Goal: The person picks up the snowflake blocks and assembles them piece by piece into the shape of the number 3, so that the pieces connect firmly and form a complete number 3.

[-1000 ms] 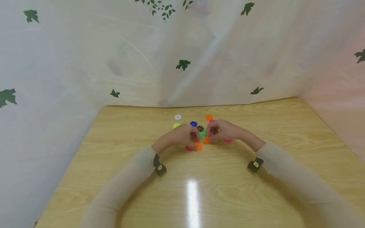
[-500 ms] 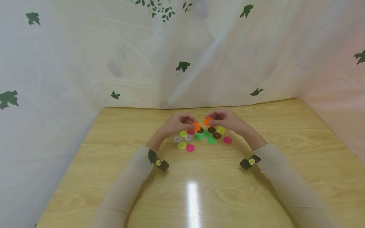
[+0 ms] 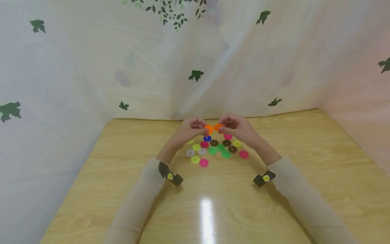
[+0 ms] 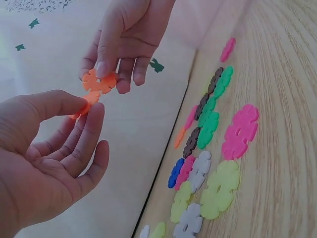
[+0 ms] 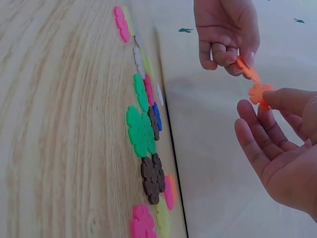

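Note:
My left hand [image 3: 189, 131] pinches an orange flower-shaped plastic disc [image 3: 209, 129] between thumb and fingers. A second notched orange disc [image 5: 257, 93] is pinched by my right hand [image 3: 241, 131], whose other fingers are loosely bent. Both discs are held up above the table, face to face at their rims, and in the left wrist view their edges overlap. Below the hands lie more such discs: green ones [image 3: 225, 154], brown ones [image 3: 233, 149], a blue one [image 3: 207, 138], and pink ones [image 4: 240, 131].
Yellow discs [image 4: 220, 191] and white discs [image 3: 190, 153] lie on the left of the spread, with a pink disc [image 3: 243, 155] at its right end. The wooden table [image 3: 146, 135] meets a pale leaf-printed cloth [image 3: 152, 67] behind. Dark wrist cameras sit on both sleeves.
Both hands have risen from the discs on the table, each with an orange disc, and have come together. The scattered discs under them now show more fully.

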A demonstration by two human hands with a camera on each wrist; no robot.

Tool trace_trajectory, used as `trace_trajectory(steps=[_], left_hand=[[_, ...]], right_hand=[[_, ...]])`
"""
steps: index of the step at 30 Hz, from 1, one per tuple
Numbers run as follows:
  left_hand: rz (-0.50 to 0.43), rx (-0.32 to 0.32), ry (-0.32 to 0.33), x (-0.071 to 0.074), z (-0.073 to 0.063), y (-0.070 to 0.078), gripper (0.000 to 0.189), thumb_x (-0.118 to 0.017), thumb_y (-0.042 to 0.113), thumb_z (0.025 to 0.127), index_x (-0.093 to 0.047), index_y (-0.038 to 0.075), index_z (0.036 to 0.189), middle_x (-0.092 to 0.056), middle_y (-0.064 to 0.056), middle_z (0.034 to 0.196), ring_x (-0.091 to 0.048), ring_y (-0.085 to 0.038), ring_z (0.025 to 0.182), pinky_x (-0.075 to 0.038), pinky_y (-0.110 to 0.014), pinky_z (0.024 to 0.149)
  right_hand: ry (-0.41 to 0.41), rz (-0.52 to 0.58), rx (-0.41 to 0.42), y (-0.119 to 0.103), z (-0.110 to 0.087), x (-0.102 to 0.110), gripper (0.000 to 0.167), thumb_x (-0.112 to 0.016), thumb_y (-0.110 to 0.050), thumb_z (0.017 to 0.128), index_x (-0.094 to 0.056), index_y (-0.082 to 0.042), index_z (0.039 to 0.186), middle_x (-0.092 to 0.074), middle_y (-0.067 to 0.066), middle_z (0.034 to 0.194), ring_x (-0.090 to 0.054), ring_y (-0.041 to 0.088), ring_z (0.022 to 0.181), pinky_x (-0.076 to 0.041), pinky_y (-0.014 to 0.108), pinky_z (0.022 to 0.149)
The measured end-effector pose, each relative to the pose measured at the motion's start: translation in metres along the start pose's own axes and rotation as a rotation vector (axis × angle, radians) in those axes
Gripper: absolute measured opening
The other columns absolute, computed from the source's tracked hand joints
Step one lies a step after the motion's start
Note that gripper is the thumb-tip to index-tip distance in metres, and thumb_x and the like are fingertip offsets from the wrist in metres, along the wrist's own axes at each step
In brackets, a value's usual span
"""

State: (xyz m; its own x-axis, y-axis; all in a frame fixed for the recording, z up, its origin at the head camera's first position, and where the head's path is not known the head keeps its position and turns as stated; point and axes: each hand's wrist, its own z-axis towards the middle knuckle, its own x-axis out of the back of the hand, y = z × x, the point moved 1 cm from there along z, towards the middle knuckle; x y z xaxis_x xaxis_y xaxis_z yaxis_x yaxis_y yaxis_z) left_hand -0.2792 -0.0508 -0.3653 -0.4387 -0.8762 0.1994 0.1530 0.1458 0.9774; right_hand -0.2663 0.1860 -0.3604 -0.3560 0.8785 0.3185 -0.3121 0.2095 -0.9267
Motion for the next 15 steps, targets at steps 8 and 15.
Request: trace_trajectory(steps=[8,15], left_hand=[[-0.098,0.037,0.037,0.0009,-0.0006,0.0015,0.016,-0.07,0.004,0.095,-0.061,0.002,0.108,-0.074,-0.004,0.084,-0.072,-0.032,0.09,-0.047,-0.06,0.109],[-0.135,0.059,0.057,0.0006,-0.0022,0.0011,0.012,-0.068,0.006,0.097,-0.06,0.004,0.105,-0.074,-0.024,0.097,-0.066,-0.053,0.107,-0.052,-0.048,0.108]], right_hand=[[0.026,-0.004,0.02,-0.0039,-0.0006,-0.0043,0.017,-0.065,-0.004,0.098,-0.061,0.004,0.113,-0.065,0.021,0.109,-0.067,0.02,0.093,-0.06,0.025,0.079],[0.046,-0.029,0.051,-0.0041,-0.0018,-0.0092,0.015,-0.067,-0.003,0.097,-0.062,0.003,0.109,-0.066,0.019,0.107,-0.067,0.023,0.094,-0.06,0.025,0.078]])
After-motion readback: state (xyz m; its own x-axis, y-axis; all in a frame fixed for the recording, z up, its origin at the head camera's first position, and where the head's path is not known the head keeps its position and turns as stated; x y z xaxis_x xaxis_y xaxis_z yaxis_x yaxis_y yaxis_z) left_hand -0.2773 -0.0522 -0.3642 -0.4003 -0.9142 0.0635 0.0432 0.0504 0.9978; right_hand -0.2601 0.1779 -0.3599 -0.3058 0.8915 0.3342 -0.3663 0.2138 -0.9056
